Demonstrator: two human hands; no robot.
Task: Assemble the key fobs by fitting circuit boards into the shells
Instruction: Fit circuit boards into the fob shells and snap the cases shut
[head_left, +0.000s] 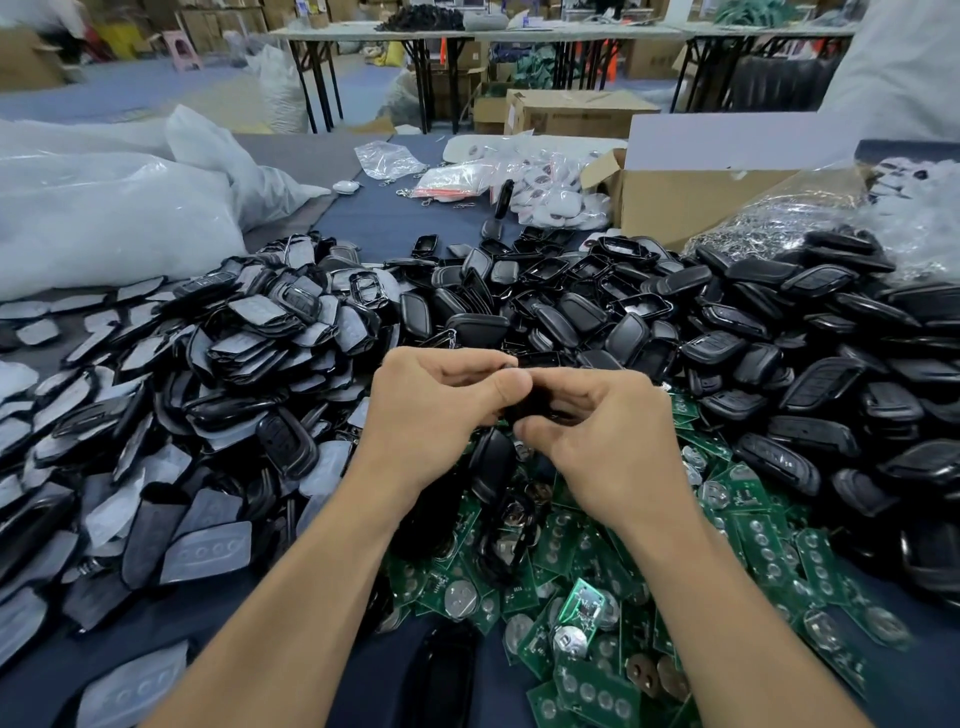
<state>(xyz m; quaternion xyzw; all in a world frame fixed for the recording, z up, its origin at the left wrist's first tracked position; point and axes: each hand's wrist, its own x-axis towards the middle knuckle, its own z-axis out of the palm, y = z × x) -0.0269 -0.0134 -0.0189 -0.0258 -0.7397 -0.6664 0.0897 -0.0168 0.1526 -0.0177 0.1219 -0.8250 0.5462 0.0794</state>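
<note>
Black shell (530, 413), edges mostly hidden, I saw pinched between curled fingers (470, 364) of left hand (441, 415) and right hand (613, 452), shell heaps (753, 338) crowding beyond, circuit boards (758, 540) beneath.

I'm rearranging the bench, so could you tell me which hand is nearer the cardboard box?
Right. The right hand is below-left of the cardboard box; the left hand, gripping the same black shell, is farther left.

You wear the only camera on your head: wide-angle, facing forward and down across the table (374, 228). Left hand (434, 415) and right hand (608, 447) sit close beneath it, mid-frame, gripping a black shell (540, 402); the far tables (467, 34) line the top edge.
</note>
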